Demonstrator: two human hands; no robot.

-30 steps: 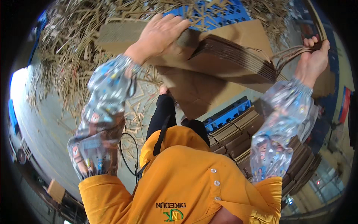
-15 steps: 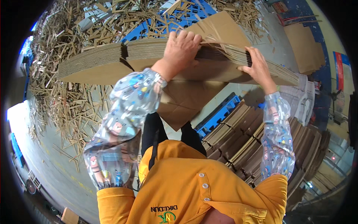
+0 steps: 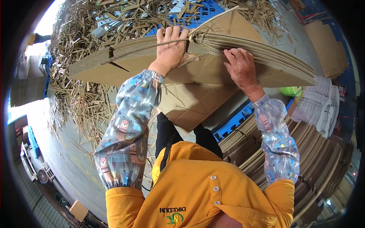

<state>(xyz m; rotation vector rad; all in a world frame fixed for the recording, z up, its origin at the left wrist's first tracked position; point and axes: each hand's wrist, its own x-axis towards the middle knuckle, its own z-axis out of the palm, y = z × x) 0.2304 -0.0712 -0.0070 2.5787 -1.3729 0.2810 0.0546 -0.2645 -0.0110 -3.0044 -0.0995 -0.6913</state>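
Note:
A thick stack of cut cardboard sheets [image 3: 140,70] stands on edge before me, its layered edges fanned along the top. My left hand [image 3: 172,49] grips the stack near its middle, fingers over the top edge and thumb on the near side. Thin cardboard strips [image 3: 215,19] jut up beside that hand, and one lies across its back. Against the layered edge, right of centre, rests my right hand [image 3: 242,70]. Its fingers are bent and its thumb is apart from them; I see nothing held there. A cardboard sheet [image 3: 192,100] hangs below the stack.
Cardboard scraps [image 3: 81,95] are heaped at left and beyond the stack. A blue pallet [image 3: 203,13] shows among them. More stacked cardboard [image 3: 289,148] stands at lower right by another blue pallet [image 3: 237,119]. Flat sheets [image 3: 327,47] and a white bundle [image 3: 317,104] lie at right.
My right hand has come off the right part of the stack and moved left toward its middle. Strips now stick up beside my left hand, which still grips the stack.

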